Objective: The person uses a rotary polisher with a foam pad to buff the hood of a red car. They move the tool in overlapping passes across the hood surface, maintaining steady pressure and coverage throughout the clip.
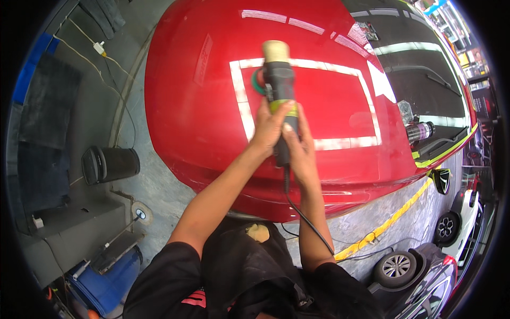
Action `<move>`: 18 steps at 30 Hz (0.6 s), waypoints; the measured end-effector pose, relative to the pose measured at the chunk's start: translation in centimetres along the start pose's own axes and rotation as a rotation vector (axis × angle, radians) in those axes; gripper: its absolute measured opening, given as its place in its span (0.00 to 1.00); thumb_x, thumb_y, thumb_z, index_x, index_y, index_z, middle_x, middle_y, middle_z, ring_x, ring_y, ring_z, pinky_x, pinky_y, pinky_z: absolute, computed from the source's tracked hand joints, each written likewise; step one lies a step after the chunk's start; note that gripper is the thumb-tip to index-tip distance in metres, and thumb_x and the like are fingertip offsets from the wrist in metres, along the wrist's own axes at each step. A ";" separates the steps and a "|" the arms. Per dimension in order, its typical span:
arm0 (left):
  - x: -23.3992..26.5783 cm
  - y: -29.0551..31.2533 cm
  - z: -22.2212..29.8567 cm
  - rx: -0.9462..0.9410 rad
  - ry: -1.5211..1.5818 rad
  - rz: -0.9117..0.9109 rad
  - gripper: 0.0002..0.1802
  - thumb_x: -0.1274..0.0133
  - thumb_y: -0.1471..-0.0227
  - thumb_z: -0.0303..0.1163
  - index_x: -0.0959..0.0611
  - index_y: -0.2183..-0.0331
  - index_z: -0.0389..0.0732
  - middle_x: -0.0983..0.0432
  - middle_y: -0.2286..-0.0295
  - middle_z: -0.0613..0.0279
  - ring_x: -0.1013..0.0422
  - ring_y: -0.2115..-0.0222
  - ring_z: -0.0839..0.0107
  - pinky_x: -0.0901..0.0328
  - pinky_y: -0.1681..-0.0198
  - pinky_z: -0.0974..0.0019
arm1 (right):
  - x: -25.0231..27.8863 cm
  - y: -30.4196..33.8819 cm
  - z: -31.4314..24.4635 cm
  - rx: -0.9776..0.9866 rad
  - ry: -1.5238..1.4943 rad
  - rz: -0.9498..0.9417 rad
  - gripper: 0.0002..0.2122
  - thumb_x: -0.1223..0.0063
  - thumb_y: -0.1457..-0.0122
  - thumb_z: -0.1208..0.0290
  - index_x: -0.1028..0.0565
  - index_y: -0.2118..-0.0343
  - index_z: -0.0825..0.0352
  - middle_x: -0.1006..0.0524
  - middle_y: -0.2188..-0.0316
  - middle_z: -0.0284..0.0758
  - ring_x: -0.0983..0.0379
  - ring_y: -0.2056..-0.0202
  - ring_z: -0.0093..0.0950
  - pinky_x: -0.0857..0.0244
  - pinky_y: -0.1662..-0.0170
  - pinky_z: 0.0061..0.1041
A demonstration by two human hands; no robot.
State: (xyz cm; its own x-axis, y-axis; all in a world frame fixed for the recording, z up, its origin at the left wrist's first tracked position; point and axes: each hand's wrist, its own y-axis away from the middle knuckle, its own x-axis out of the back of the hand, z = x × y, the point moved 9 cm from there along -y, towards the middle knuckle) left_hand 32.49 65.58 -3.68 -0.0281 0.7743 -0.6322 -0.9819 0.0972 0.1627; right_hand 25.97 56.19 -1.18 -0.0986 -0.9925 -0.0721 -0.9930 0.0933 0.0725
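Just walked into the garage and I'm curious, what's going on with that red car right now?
A person is leaning over the red car hood, gripping a corded polishing machine with both hands. The left hand wraps the body just under the green band, and the right hand holds the lower handle where the black cord leaves. The tool's pad end rests at the upper left corner of a rectangle marked out in white masking tape. A spray bottle lies near the windshield.

Black short sleeves, bare forearms
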 end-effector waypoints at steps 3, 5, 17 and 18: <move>-5.1 -0.8 -5.1 0.025 -0.086 -0.068 0.28 0.35 0.41 0.39 0.28 0.47 0.38 0.23 0.60 0.56 0.24 0.63 0.70 0.26 0.60 0.63 | 6.6 1.0 -0.9 -0.053 0.036 0.136 0.34 0.47 0.27 0.62 0.46 0.24 0.64 0.27 0.40 0.43 0.25 0.48 0.24 0.28 0.51 0.23; -8.5 -0.4 -7.5 0.105 -0.126 -0.131 0.31 0.34 0.43 0.41 0.29 0.46 0.37 0.22 0.59 0.54 0.23 0.61 0.69 0.25 0.59 0.62 | 9.9 2.1 -0.9 -0.118 -0.028 0.221 0.32 0.49 0.26 0.64 0.45 0.24 0.64 0.27 0.40 0.43 0.25 0.48 0.24 0.28 0.50 0.23; -3.7 4.5 -5.3 0.159 -0.137 -0.179 0.31 0.36 0.41 0.43 0.28 0.45 0.36 0.24 0.58 0.58 0.25 0.59 0.72 0.27 0.57 0.65 | 4.7 6.9 1.1 -0.109 0.019 0.239 0.33 0.50 0.26 0.66 0.49 0.23 0.63 0.31 0.36 0.46 0.31 0.40 0.30 0.34 0.40 0.28; -2.1 4.9 -4.0 0.159 -0.146 -0.162 0.30 0.36 0.40 0.42 0.28 0.44 0.36 0.24 0.58 0.58 0.25 0.59 0.72 0.27 0.57 0.66 | 3.2 6.9 1.2 -0.054 0.070 0.213 0.34 0.50 0.27 0.67 0.50 0.22 0.63 0.31 0.36 0.47 0.31 0.40 0.30 0.34 0.39 0.29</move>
State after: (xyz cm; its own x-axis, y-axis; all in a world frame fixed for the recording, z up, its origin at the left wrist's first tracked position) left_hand 26.98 61.93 -4.60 0.1651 0.8215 -0.5458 -0.9294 0.3148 0.1926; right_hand 18.76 53.74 -2.15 -0.2993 -0.9539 0.0201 -0.9449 0.2993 0.1323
